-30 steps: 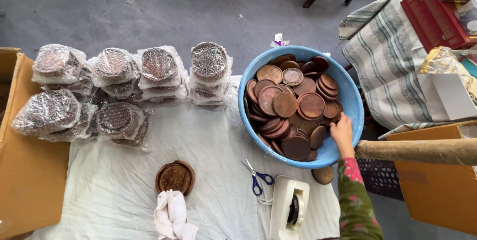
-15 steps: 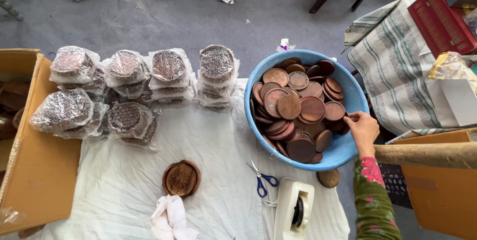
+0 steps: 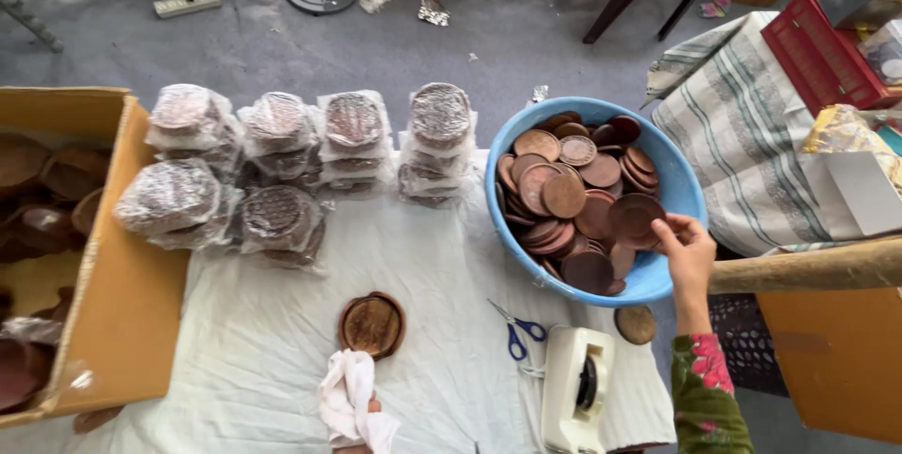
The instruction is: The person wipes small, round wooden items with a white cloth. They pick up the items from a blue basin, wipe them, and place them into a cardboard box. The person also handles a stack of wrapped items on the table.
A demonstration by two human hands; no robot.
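the right hand [image 3: 689, 252] reaches over the near rim of the blue plastic basin [image 3: 684, 183], and its fingers close on the edge of a round brown wooden disc [image 3: 633, 219] that lies on top of the pile of similar discs [image 3: 564, 200] inside the basin. the left hand [image 3: 368, 414] is at the bottom edge of the view, mostly hidden, and it grips a white cloth [image 3: 349, 399]. just above the cloth one wooden disc [image 3: 372, 324] lies flat on the white sheet [image 3: 254, 360]. between the two hands are blue-handled scissors [image 3: 517, 334] and a white tape dispenser [image 3: 575, 390]. behind them stand stacks of discs wrapped in clear plastic [image 3: 282, 158]. on the far left is an open cardboard box [image 3: 122, 285] with more brown pieces inside.
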